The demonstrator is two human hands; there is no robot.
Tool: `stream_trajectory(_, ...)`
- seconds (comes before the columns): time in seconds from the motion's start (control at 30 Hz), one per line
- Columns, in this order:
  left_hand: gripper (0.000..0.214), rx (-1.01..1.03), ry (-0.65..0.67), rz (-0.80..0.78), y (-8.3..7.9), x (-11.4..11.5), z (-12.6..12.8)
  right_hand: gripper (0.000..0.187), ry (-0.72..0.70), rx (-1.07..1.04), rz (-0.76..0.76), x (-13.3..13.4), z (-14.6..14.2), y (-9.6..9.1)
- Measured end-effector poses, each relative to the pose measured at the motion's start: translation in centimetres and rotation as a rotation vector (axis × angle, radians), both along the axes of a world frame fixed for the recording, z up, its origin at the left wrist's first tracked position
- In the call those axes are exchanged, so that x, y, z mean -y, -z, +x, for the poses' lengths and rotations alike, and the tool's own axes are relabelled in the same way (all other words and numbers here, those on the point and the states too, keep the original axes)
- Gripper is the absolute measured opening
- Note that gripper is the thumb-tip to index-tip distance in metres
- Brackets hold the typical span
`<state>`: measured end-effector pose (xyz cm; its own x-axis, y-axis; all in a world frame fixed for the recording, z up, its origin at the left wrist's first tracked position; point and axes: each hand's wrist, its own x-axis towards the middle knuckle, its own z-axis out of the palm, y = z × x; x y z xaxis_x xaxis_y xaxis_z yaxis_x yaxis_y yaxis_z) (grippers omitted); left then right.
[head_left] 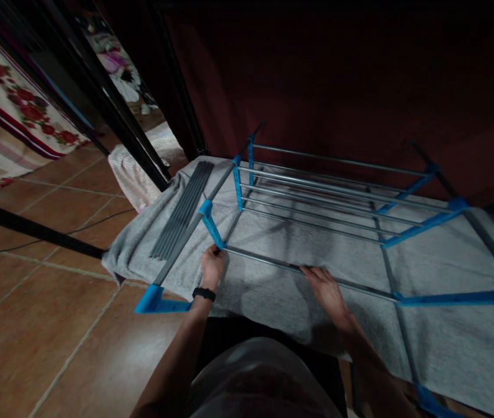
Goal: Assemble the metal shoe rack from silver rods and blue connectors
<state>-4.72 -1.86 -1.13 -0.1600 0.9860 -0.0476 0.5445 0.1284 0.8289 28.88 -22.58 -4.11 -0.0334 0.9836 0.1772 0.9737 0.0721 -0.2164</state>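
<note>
A rack frame of grey metal tubes and blue plastic brackets lies on a grey blanket (268, 307). My left hand (212, 264), with a black band on its wrist, is closed at the lower end of a blue bracket (213, 226), where the front tube meets it; the fingertips are partly hidden. My right hand (323, 287) is wrapped over the middle of that front metal tube (264, 259). Behind it, several parallel tubes (316, 184) span from the left brackets to the right blue bracket (425, 226).
A bundle of loose grey tubes (183, 212) lies on the blanket at the left. Dark posts (76, 98) rise beside a floral cloth (20, 98). A dark red panel (316, 87) stands behind the rack. A thin cable (94, 225) crosses the tiled floor (55, 313).
</note>
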Motion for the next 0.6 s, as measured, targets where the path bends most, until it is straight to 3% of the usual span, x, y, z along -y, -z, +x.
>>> stream_trajectory(0.17,0.033,0.011,0.015,0.019,0.5,0.0,0.0,0.053,0.008,0.016,-0.002,0.0,0.0,0.1)
stream_trajectory(0.33,0.033,-0.041,0.021,0.016,-0.4,0.5,0.3,0.053,0.039,0.007,-0.004,-0.2,-0.3,0.3)
stream_trajectory(0.5,0.022,-0.137,0.058,0.078,-0.9,1.0,0.3,0.049,0.078,-0.055,0.006,-0.4,-1.6,-0.9)
stream_trajectory(0.6,0.018,-0.13,0.085,0.114,-0.7,0.5,0.4,0.046,0.137,-0.16,0.104,-0.1,-1.5,-1.4)
